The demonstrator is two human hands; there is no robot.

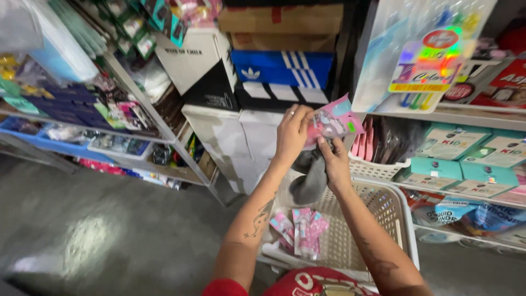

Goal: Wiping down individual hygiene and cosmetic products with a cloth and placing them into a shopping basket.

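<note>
- Crowding both sides of the frame, stocked shelves [137, 93] flank a grey floor [109, 230].
- Left hand [291, 133] and right hand [334, 159] fingers grasp a glossy pink packet [333, 120] at centre, above a white basket [405, 219].

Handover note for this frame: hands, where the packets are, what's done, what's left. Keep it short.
Left hand: grip on a pink packet, held up in front of the shelves.
Right hand: under the same packet, also holding a grey cloth.
White basket below the hands: a few similar pink packets lie in it.
Small white shelf basket at right holds more pink packets upright.
Done: one packet lifted out.
Left: the packets in the lower basket.
</note>
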